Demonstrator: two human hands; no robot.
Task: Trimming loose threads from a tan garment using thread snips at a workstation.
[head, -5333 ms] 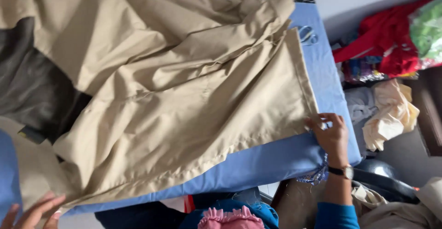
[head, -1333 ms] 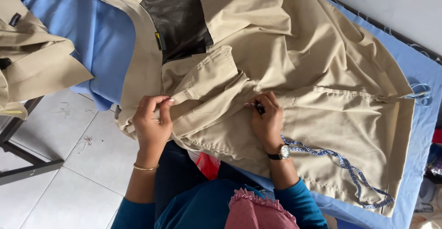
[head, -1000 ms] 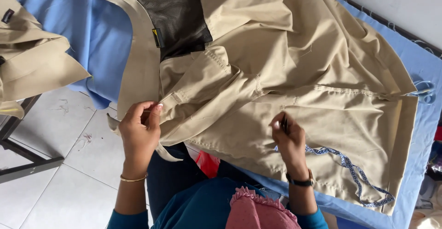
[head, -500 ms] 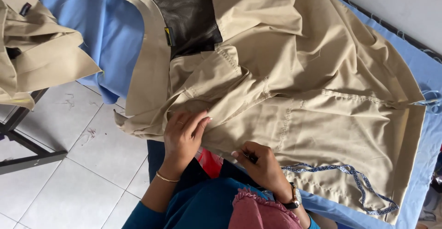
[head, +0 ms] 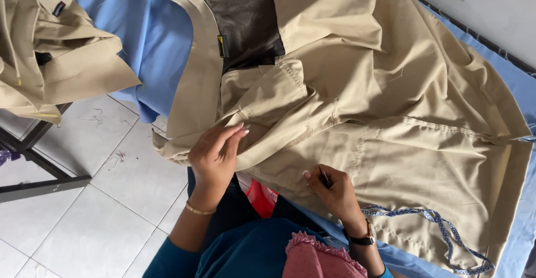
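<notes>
A beige jacket (head: 391,105) with a black mesh lining panel (head: 245,21) lies spread on a blue-covered table (head: 162,37). My left hand (head: 215,155) pinches a fold of the jacket's fabric near its lower left edge. My right hand (head: 329,191) rests on the jacket's front edge and holds a small thin dark tool (head: 324,176) between the fingers. A blue patterned measuring tape (head: 435,227) hangs by my right wrist, over the jacket's hem.
A second pile of beige garments (head: 50,49) sits on a dark-framed stand (head: 39,166) at the left. White tiled floor (head: 95,216) lies below. A white wall (head: 480,4) runs behind the table at the upper right.
Since a second ago both hands moved down and toward each other along the jacket's near edge. The left hand took a new fold. The view shifted, so the jacket sits closer.
</notes>
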